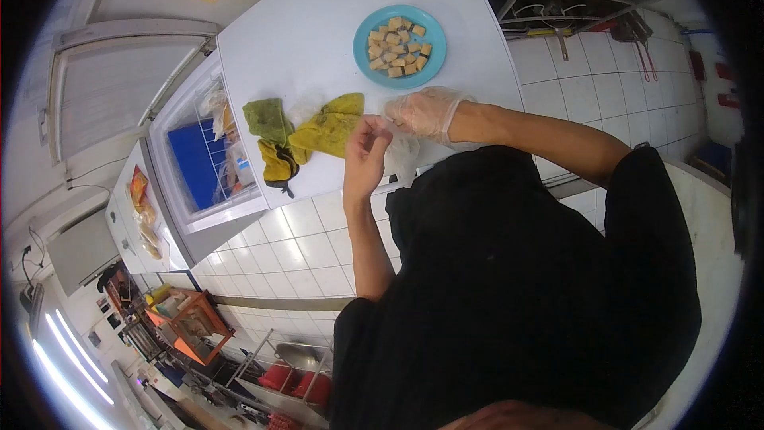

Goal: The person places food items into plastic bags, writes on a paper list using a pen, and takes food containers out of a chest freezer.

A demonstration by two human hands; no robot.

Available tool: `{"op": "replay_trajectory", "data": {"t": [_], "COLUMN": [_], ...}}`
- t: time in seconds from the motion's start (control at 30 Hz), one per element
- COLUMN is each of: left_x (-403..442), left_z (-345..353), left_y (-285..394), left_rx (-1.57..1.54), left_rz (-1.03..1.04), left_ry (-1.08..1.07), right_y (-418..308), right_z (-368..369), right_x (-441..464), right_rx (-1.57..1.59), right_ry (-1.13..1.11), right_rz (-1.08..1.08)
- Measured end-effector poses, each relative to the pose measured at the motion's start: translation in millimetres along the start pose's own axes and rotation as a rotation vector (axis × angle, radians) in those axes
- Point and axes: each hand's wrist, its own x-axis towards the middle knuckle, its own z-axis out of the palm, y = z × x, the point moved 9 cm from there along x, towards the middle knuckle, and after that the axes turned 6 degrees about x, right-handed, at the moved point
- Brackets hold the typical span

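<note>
A thin clear plastic glove covers my right hand (426,114), whose fingers are bent and drawn together. My left hand (366,150) is bare, with its fingers curled in a pinch close to the right fingertips. Between and just below the hands hangs a crumpled clear plastic glove (403,158), at the table's near edge; both hands appear to grip it, though the fingers partly hide the contact. Beyond my right hand, a turquoise plate (437,65) carries several small pale-yellow cut pieces (396,48), some with dark bands.
Yellow-green cloths (330,123) lie on the white table (294,44) left of my hands. An open chest freezer (191,167) with a blue item inside stands farther left. A rack with pans (561,28) is at upper right. White tiles (294,247) cover the floor.
</note>
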Motion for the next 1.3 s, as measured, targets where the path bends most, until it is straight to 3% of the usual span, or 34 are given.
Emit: {"op": "replay_trajectory", "data": {"t": [0.13,0.2,0.3,0.43,0.5,0.6,0.7,0.83,0.9,1.03,1.1,1.13,1.2,1.23,1.3], "left_x": [-1,-1,-6,-8,-9,-8,-5,-6,-8,-12,-15,-16,-16,-18,-18], "left_z": [-1,1,0,-8,-7,-2,1,3,-3,-9,-10,-9,-10,-11,-12], "left_y": [13,35,51,57,58,57,51,54,52,46,45,44,44,44,44], "left_rx": [0.170,0.354,0.379,0.306,0.315,0.326,0.291,0.268,0.241,0.203,0.167,0.169,0.170,0.171,0.155], "left_rz": [0.058,0.249,0.277,0.303,0.270,0.302,0.265,0.295,0.247,0.261,0.240,0.239,0.259,0.255,0.248], "left_ry": [-0.058,-0.093,-0.129,-0.153,-0.162,-0.180,-0.191,-0.184,-0.151,-0.117,-0.102,-0.104,-0.097,-0.097,-0.091], "right_y": [-3,-10,-4,-19,-4,5,-20,-21,-23,38,100,117,151,150,135], "right_z": [3,-5,-4,-19,-37,-37,-29,-19,-31,-42,-35,-27,-6,2,-7], "right_x": [3,-2,1,-7,-14,-12,-10,-5,-13,15,41,55,75,77,70], "right_rx": [-0.020,0.045,0.103,0.091,0.276,0.265,0.124,0.069,0.280,0.350,0.029,0.031,-0.177,-0.174,-0.362], "right_ry": [-0.008,0.042,0.079,0.233,0.322,0.296,0.160,0.220,0.264,0.367,0.483,0.485,0.309,0.307,0.520], "right_rz": [-0.041,-0.032,-0.017,-0.239,-0.019,0.031,-0.136,-0.122,-0.115,-0.045,0.031,0.031,0.274,0.274,0.302]}}
